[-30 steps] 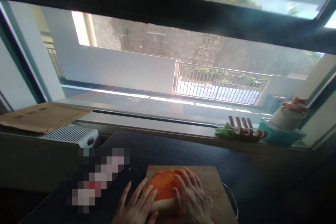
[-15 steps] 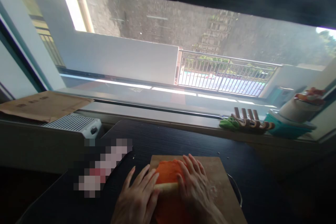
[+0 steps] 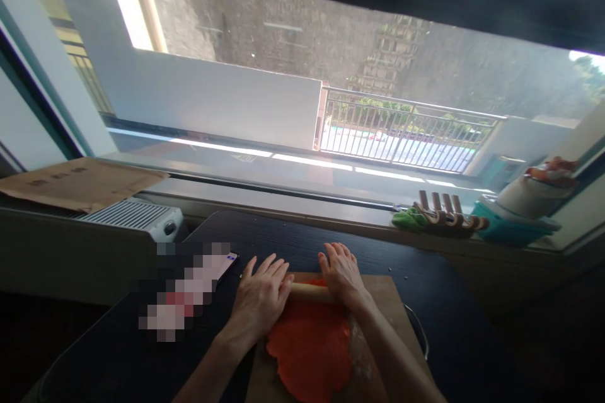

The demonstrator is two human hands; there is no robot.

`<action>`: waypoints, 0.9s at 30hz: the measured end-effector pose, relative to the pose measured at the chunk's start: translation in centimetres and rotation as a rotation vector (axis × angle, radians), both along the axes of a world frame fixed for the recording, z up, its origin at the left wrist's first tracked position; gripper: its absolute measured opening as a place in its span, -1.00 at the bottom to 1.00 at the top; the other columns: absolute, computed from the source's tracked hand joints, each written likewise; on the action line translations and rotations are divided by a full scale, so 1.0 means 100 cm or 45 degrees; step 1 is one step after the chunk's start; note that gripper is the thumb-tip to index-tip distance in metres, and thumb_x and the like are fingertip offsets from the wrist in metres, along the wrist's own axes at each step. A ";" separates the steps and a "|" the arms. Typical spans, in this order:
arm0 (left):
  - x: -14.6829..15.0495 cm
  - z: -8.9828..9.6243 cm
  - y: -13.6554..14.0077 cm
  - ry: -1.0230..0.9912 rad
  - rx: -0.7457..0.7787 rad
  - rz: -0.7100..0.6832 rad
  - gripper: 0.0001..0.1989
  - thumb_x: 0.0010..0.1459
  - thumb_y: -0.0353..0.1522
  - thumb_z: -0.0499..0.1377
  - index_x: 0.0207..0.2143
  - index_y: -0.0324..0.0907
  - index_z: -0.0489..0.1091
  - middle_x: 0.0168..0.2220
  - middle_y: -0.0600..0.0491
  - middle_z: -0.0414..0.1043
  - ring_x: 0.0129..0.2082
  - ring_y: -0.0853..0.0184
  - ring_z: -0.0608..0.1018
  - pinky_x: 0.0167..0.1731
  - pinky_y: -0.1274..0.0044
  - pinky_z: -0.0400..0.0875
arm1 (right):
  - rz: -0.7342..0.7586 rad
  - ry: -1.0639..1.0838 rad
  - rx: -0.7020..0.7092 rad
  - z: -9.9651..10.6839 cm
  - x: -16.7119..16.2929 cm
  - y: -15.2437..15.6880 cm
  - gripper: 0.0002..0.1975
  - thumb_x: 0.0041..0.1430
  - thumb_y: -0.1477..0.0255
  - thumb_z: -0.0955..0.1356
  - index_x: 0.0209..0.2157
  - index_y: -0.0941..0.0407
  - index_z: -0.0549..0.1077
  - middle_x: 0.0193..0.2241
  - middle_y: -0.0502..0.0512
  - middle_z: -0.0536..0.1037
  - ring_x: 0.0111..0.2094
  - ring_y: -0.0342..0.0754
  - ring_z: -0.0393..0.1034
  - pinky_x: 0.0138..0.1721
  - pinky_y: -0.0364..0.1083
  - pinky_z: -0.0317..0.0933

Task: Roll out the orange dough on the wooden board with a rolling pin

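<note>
- Left hand [image 3: 261, 295] lies flat, fingers spread, palm pressing on the left end of the rolling pin [image 3: 309, 292]: no closed grip, just an open hand on top.
- Right hand [image 3: 341, 274] does the same on the pin's right end, fingers stretched toward the far side, open and flat.
- The pin lies crosswise at the far edge of the dough [image 3: 309, 346], touching it.
- The dough is orange, rolled out flat and ragged at the rim, spread over the middle of the board [image 3: 392, 315].
- The board sits on the dark tabletop [image 3: 283, 245], near the front edge, with a metal handle showing at its right side.
- Left of the hands, a phone [image 3: 222, 267] lies on the tabletop, partly blurred out.
- Far right, on the windowsill, a wooden rack [image 3: 447, 214] beside a green cloth [image 3: 406, 219].
</note>
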State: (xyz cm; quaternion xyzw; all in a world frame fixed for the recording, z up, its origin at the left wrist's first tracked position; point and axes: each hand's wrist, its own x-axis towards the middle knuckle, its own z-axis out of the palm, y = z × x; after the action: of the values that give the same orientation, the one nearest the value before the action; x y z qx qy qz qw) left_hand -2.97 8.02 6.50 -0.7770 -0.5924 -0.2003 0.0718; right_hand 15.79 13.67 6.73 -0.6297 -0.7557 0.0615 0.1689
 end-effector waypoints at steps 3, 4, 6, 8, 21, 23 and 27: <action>-0.011 -0.010 -0.026 0.067 0.061 -0.087 -0.61 0.28 -0.27 -0.03 0.07 -0.16 0.40 0.11 -0.03 0.45 0.14 0.13 0.44 0.16 0.19 0.17 | 0.052 0.005 0.115 -0.013 0.006 -0.038 -0.58 0.36 0.30 0.13 0.12 0.10 0.38 0.16 0.16 0.35 0.23 0.08 0.12 0.18 0.06 0.02; -0.015 -0.015 -0.037 0.108 0.128 -0.124 -0.58 0.27 -0.26 -0.01 0.13 -0.16 0.34 0.16 -0.02 0.39 0.15 0.15 0.43 0.17 0.23 0.16 | 0.075 0.000 0.170 -0.018 0.007 -0.053 -0.59 0.35 0.31 0.14 0.12 0.07 0.39 0.16 0.14 0.36 0.23 0.08 0.11 0.21 0.08 -0.03; -0.023 -0.025 -0.055 0.177 0.238 -0.183 -0.50 0.25 -0.27 0.02 0.22 -0.15 0.21 0.22 0.01 0.30 0.19 0.20 0.38 0.20 0.32 0.09 | 0.095 0.004 0.255 -0.026 0.010 -0.077 -0.60 0.34 0.31 0.15 0.11 0.00 0.39 0.18 0.06 0.34 0.24 0.07 0.09 0.24 0.08 -0.08; -0.026 -0.029 -0.063 0.199 0.277 -0.199 -0.47 0.24 -0.28 0.03 0.25 -0.16 0.16 0.23 0.02 0.28 0.20 0.23 0.36 0.23 0.36 0.03 | 0.115 0.004 0.272 -0.027 0.011 -0.084 -0.61 0.33 0.30 0.16 0.11 -0.01 0.39 0.17 0.04 0.36 0.24 0.06 0.10 0.24 0.07 -0.10; -0.001 -0.005 -0.013 0.000 -0.081 0.006 -0.57 0.29 -0.24 -0.07 0.09 -0.18 0.38 0.13 -0.09 0.43 0.18 0.08 0.38 0.17 0.10 0.12 | -0.028 -0.014 0.014 -0.005 0.002 -0.026 -0.56 0.36 0.27 0.14 0.13 0.14 0.36 0.16 0.21 0.34 0.23 0.12 0.09 0.18 0.11 -0.02; -0.010 -0.014 -0.039 0.028 -0.035 -0.046 -0.54 0.27 -0.22 -0.02 0.16 -0.16 0.30 0.17 -0.06 0.38 0.19 0.09 0.36 0.20 0.13 0.05 | 0.028 -0.026 0.097 -0.012 0.006 -0.057 -0.56 0.35 0.26 0.14 0.13 0.11 0.37 0.19 0.19 0.32 0.26 0.12 0.05 0.21 0.11 -0.07; -0.021 -0.021 -0.073 0.090 0.063 -0.143 -0.49 0.25 -0.22 0.02 0.23 -0.14 0.20 0.21 -0.03 0.33 0.20 0.14 0.35 0.25 0.22 -0.06 | 0.174 -0.051 0.199 -0.018 0.010 -0.096 -0.56 0.34 0.24 0.14 0.15 0.06 0.35 0.20 0.12 0.30 0.27 0.09 0.01 0.24 0.09 -0.13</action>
State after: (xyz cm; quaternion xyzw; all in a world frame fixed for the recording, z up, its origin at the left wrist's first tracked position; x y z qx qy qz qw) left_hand -5.09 0.73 4.39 -0.8135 -0.5400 -0.1911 0.1004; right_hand 16.81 4.03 4.96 -0.5629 -0.8025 0.0011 0.1978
